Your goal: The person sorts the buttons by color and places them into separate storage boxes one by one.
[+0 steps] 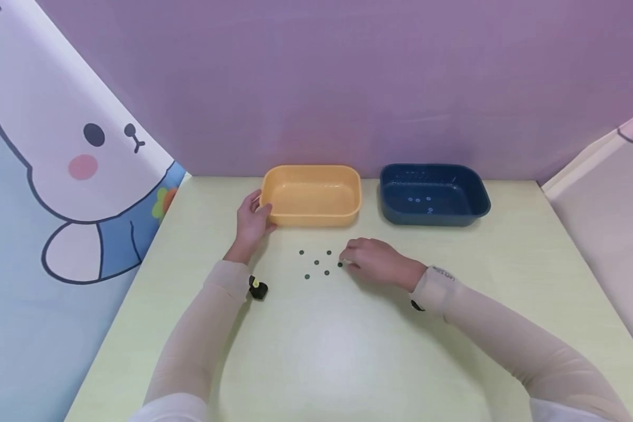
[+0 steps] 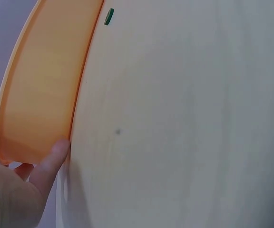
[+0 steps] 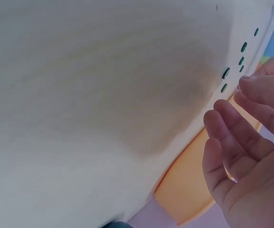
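Note:
My left hand [image 1: 253,225] holds the left end of the orange bin [image 1: 312,221]. In the left wrist view its thumb [image 2: 53,159] presses on the bin's front wall, with other fingers round the end. My right hand [image 1: 377,261] hovers low over the table, fingers loosely bent, with nothing visibly held. Its fingertips are beside a small dark green button-like disc [image 1: 340,265]. Several more such discs [image 1: 316,262] lie scattered left of it. In the right wrist view, the thumb [image 3: 260,88] is close to the index finger, and the discs [image 3: 244,47] lie beyond.
A dark blue bin [image 1: 435,220] stands right of the orange one, with several small discs [image 1: 418,200] on its floor. Behind both rises a purple panel [image 1: 316,88]. A cartoon-printed panel [image 1: 58,176] borders the pale table [image 1: 337,351] on the left.

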A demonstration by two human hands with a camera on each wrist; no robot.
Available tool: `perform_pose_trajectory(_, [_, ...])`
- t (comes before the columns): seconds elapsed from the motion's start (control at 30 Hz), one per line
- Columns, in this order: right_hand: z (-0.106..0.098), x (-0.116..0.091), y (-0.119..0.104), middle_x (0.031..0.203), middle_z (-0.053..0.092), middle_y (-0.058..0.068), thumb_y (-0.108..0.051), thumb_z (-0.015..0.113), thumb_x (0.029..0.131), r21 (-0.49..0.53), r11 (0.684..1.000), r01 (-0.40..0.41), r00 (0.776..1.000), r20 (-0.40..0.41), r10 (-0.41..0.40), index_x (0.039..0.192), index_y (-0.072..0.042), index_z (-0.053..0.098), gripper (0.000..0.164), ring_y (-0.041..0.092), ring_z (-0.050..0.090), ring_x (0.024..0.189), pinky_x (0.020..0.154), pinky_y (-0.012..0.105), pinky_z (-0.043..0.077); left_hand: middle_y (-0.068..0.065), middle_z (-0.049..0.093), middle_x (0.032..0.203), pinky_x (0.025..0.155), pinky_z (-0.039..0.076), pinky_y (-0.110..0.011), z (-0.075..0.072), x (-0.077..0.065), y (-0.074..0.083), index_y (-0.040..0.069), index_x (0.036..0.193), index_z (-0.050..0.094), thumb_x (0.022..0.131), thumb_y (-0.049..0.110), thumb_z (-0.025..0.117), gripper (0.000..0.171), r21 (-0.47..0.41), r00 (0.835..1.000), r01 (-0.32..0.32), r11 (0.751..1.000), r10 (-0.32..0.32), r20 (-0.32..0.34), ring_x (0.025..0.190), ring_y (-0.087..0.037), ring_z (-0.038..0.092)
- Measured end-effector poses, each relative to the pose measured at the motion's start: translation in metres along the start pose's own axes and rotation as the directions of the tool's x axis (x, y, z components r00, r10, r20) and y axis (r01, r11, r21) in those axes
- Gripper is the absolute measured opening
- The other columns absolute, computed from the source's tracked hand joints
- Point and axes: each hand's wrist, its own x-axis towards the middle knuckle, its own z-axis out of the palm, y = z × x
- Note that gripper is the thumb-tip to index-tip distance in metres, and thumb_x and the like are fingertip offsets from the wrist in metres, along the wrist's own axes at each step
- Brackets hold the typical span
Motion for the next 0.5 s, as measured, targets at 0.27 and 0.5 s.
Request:
perform_pose_trajectory(0.27, [0.005,0.009,-0.004,0.107,0.068,0.003,-0.008,0.073,0.093,0.006,1.0,0.027,1.0,0.011,-0.027,0.112,-0.014,0.077,0.02,0.021,0.065,0.1,0.087,0.04,0.054,-0.013,0.043,0.153,0.087,0.058,-0.044,-0.003,-0.008,-0.002,0.016,0.156,0.036,0.102,0.011,0.057,0.058,-0.015,1.0,-0.006,1.0,0.006,-0.003,0.128,-0.035,0.055])
perform_pose_trajectory(0.5, [0.007,0.015,-0.003,0.1,0.067,0.0,-0.007,0.075,0.09,-0.03,0.998,0.052,0.999,-0.004,-0.052,0.107,-0.017,0.078,0.02,0.018,0.065,0.093,0.079,0.037,0.054,-0.016,0.046,0.144,0.086,0.059,-0.038,-0.005,-0.016,-0.003,0.021,0.156,0.037,0.101,0.014,0.058,0.059,0.048,1.0,-0.008,0.999,0.008,-0.009,0.118,-0.034,0.06])
